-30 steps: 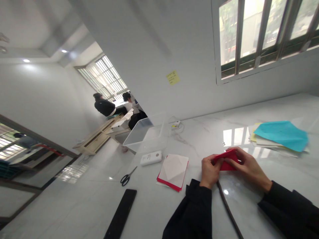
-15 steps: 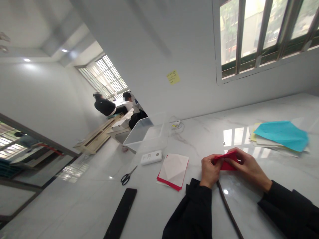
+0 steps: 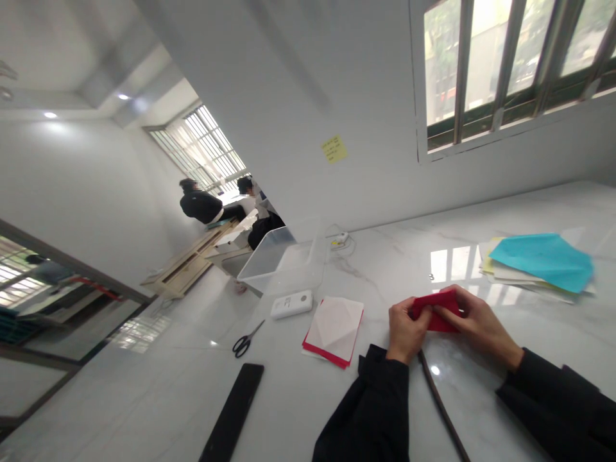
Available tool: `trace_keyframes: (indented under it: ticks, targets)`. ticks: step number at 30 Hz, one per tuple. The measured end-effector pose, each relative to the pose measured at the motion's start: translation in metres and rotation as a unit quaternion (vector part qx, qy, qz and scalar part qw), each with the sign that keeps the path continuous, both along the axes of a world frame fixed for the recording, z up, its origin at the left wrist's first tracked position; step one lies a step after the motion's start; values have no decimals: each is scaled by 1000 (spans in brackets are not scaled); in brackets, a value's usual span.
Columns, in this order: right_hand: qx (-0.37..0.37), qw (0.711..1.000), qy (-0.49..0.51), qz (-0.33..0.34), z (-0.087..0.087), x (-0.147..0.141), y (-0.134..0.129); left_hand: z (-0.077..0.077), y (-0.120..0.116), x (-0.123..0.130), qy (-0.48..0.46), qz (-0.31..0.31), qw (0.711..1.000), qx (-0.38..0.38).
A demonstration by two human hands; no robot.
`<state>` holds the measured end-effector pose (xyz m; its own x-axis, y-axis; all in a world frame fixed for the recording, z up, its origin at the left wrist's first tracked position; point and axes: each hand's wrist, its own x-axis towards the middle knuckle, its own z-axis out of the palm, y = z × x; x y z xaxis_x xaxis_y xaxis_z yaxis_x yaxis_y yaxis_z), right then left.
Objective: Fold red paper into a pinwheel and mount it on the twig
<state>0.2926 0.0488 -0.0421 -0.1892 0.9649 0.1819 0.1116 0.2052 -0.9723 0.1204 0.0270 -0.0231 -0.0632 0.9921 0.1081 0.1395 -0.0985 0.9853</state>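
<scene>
A folded piece of red paper [image 3: 443, 321] is held between my two hands, just above the white marbled tabletop. My left hand [image 3: 405, 326] pinches its left end, thumb on the near face. On the right end, my right hand [image 3: 476, 321] grips it with the thumb pressed toward the middle and the fingers behind. Parts of the paper are hidden by my fingers. Left of my hands lies a stack of square sheets [image 3: 335, 328], white on top with red beneath. Loose coloured sheets, a blue sheet [image 3: 546, 260] uppermost, lie to the right.
Black-handled scissors [image 3: 243, 345], a white box-shaped device [image 3: 292, 305] and a long black slab [image 3: 233, 414] lie to the left. A clear plastic bin [image 3: 269, 266] stands behind them. A dark cable [image 3: 440, 404] runs below my hands. Two people sit in the far background.
The red paper's upper part has tilted slightly, showing a broader front face. Both hands keep their grip in nearly the same place.
</scene>
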Motion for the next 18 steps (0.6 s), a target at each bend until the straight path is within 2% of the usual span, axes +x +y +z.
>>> trace_keyframes:
  ticks: [3, 8, 14, 16, 18]
  targets:
    - [-8, 1000, 8, -2, 0, 0, 1, 0, 0, 1, -22, -26, 999, 15]
    - [-40, 999, 34, 5, -4, 3, 5, 4, -2, 2, -56, -31, 998, 21]
    - [-54, 998, 0, 38, -6, 8, 10, 7, -4, 1, -39, -33, 999, 12]
    - [-60, 998, 14, 31, -5, 8, 9, 8, -4, -3, -25, -24, 999, 16]
    - [-76, 996, 31, 20, -3, 8, 9, 11, -2, -9, 1, 18, 1000, 24]
